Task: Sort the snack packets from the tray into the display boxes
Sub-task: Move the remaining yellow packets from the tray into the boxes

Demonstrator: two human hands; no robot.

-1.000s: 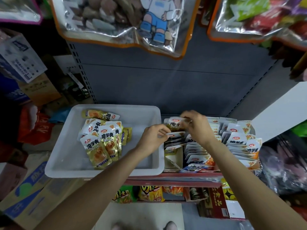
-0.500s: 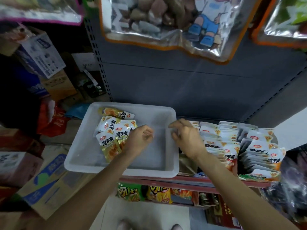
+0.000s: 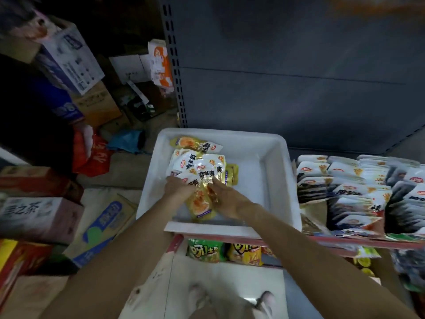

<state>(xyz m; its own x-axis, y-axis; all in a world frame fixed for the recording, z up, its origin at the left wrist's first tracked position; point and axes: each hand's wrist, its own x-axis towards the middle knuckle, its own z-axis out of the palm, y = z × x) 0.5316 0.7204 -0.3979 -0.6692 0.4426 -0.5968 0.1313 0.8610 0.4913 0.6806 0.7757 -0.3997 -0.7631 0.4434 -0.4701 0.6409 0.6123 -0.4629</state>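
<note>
Now both hands, left grip (image 3: 178, 187), right grip (image 3: 224, 196), clutching yellow-white snack packets (image 3: 202, 171); tray (image 3: 271, 180)

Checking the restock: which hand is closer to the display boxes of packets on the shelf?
Right. The right hand is in the white tray on the side toward the display boxes; the left hand lies farther left.

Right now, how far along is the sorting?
Done: display boxes on the right hold rows of packets. In hand: left hand and right hand are on the packets in the tray. Left: that small pile.
</note>
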